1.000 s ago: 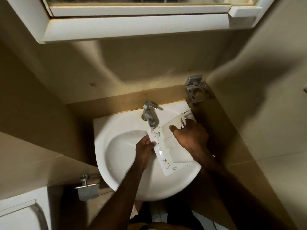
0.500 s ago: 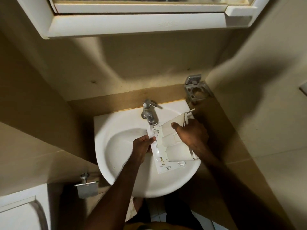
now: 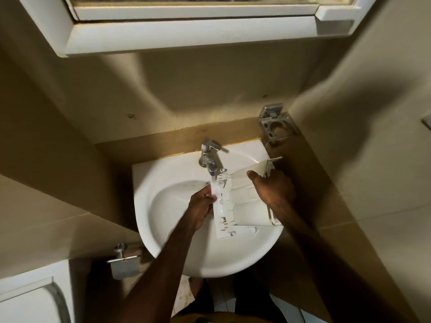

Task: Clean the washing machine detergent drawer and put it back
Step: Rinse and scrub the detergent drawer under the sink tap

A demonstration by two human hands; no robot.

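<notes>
Drawer held over sink, under tap, both hands on it.

White detergent drawer (image 3: 242,203) is held above the right half of the white sink (image 3: 163,229), tilted, its open compartments facing up toward the camera; its far left corner sits just below the tap (image 3: 210,159) spout at the sink's back edge, its far right corner reaches past the sink's right rim. Left hand (image 3: 201,212) is at the drawer's left long edge, fingers curled and pinching the front panel strip. Right hand (image 3: 274,191) lies on the drawer's right side, thumb pressed on the inner wall, fingers wrapped over the outer wall, gripping it. The drawer lies between the two hands. Water flow from the tap: cannot tell. Metal holder (image 3: 276,125) on wall beyond the sink's back right corner; mirror cabinet (image 3: 186,33) above.
</notes>
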